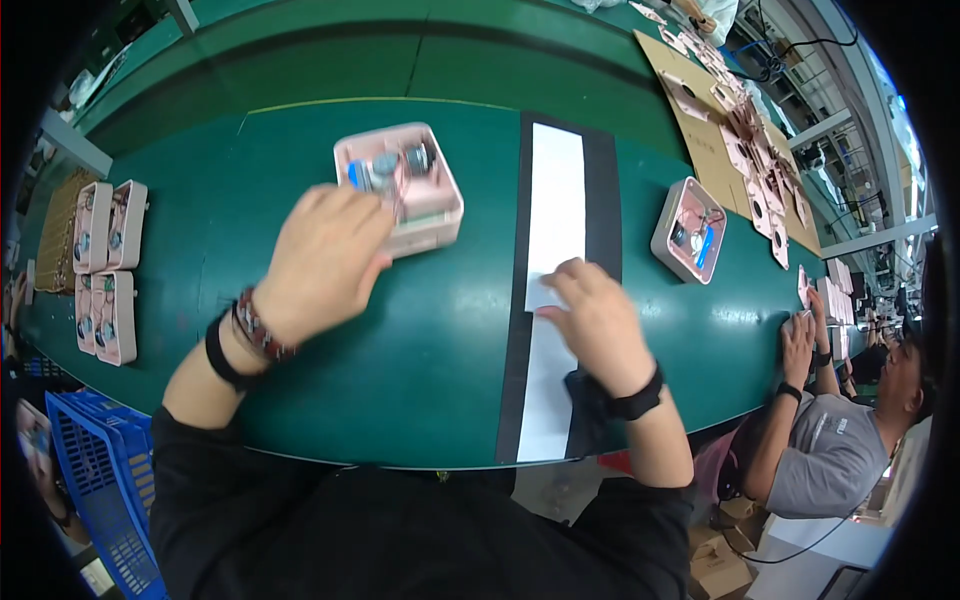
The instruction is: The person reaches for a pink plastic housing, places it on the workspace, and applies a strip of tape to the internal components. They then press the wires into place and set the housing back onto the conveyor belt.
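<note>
An open pink plastic casing (452, 205) with wires, a round black part and a blue part inside lies ahead of me, left of centre. My left hand (330, 245) is at its near left wall, fingers curled over the edge and thumb outside; the fingertips are hidden and the hand is slightly blurred. To the right, my right hand (592, 318) is over a long white strip (557, 200) that lies on a black band (602, 180). Its thumb and forefinger come together at a crosswise edge in the white; whatever is between them is too small to make out.
A similar pink casing (660, 238) stands on the green table at right. Several more casings (120, 315) are grouped at far left, above a blue crate (100, 450). Flat pink parts lie on cardboard (700, 140). A co-worker (830, 445) sits at right.
</note>
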`<state>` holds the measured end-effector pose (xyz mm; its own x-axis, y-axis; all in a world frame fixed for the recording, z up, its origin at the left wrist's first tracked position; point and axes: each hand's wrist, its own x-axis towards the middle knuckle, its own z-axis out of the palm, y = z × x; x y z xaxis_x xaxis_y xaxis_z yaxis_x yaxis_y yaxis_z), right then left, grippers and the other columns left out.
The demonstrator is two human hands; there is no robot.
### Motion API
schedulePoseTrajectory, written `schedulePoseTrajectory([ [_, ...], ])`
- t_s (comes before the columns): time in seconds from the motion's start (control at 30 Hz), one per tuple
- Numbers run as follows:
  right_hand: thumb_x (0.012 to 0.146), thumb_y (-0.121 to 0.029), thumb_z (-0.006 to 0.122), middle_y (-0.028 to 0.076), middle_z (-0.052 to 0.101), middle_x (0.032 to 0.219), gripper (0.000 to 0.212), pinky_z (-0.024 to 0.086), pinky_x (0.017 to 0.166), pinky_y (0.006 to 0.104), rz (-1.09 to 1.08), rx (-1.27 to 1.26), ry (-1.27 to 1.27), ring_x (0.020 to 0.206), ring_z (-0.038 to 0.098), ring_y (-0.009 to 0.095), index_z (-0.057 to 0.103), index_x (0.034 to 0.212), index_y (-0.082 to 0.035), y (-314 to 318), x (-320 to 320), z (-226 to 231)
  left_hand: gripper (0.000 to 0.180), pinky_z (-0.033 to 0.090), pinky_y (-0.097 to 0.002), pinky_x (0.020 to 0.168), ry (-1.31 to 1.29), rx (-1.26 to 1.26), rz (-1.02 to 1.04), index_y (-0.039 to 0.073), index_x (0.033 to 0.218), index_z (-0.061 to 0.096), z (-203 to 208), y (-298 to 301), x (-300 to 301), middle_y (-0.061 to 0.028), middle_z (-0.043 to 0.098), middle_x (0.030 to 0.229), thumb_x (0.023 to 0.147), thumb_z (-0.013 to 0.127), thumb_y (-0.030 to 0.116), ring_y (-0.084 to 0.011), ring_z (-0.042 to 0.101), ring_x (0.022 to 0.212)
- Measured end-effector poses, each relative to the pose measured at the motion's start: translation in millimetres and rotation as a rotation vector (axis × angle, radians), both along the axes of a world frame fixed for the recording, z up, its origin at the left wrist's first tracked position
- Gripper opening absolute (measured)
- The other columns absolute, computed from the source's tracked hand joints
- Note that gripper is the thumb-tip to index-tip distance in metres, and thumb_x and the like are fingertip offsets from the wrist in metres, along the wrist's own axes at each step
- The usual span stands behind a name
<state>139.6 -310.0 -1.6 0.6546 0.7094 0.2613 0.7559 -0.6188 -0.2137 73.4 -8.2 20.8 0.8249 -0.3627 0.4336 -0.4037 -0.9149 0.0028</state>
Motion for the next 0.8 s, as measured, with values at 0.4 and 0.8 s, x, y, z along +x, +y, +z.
schedulePoseTrajectory([
  [0.4,0.073,-0.001,0.073,0.011,0.056,0.095,0.02,0.047,0.078,0.0402,-0.066,0.052,0.082,0.09,0.058,0.032,0.057,0.085,-0.001,13,-27,-27,0.023,0.047,-0.0374,0.084,0.261,-0.116,-0.145,0.007,0.088,0.058,-11,-13,-116,-0.006,0.058,0.091,0.073,0.073,0.015,-0.0238,0.057,0.091],
  [0.8,0.074,0.002,0.072,0.012,0.059,0.103,0.022,0.049,0.078,0.0401,-0.143,0.113,-0.021,0.094,0.06,0.033,0.056,0.09,0.001,14,-47,-36,0.027,0.045,-0.0378,0.071,0.297,-0.355,-0.044,0.008,0.085,0.062,-1,-16,-91,-0.0045,0.056,0.089,0.075,0.077,0.028,-0.023,0.054,0.086],
])
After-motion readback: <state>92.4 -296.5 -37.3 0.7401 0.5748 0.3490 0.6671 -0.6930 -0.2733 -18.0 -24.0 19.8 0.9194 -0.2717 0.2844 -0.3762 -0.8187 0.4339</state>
